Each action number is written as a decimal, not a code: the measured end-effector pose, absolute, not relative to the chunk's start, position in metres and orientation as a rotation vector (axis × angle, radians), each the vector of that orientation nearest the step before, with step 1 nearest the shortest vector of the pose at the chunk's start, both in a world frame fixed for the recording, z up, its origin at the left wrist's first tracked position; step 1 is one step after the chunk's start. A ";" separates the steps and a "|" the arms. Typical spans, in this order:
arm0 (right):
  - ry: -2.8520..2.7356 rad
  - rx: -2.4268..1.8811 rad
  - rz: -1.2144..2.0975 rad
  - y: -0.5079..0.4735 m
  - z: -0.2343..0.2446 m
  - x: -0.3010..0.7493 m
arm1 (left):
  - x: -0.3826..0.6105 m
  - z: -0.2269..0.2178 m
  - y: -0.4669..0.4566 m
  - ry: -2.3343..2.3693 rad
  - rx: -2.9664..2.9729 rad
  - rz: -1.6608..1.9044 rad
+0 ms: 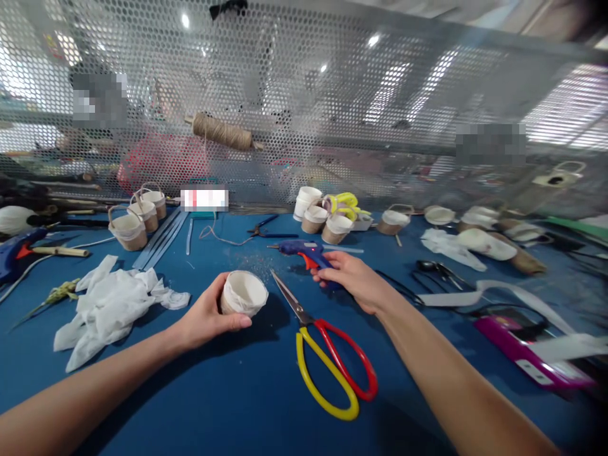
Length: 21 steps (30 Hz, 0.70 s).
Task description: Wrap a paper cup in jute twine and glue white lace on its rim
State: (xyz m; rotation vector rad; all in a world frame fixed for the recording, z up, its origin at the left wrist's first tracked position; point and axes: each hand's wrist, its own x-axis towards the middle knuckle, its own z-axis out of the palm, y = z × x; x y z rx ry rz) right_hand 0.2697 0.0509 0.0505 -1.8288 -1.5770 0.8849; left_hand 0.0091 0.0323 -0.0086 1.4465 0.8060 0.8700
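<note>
My left hand [211,313] is wrapped round a small cup [244,294], brown outside with a white lining folded over its rim, its mouth tilted toward me. On the right, my right hand [349,275] grips the handle of a blue glue gun [304,248] with an orange trigger; its nozzle points left. Between the two hands lie scissors [308,323] with one yellow and one red handle, blades closed and pointing away from me. White crumpled fabric [116,307] lies to the left of the cup.
Several lined small baskets [128,233] stand along the back. Pliers [263,229] lie beyond the glue gun. A twine spool [222,132] hangs on the perforated metal screen [304,95]. At right are a purple box [532,351] and white ribbon [522,301]. Another glue gun [19,250] lies far left.
</note>
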 end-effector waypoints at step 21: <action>-1.979 -1.570 0.588 -0.010 0.042 0.242 | 0.003 -0.013 0.023 0.722 1.465 0.805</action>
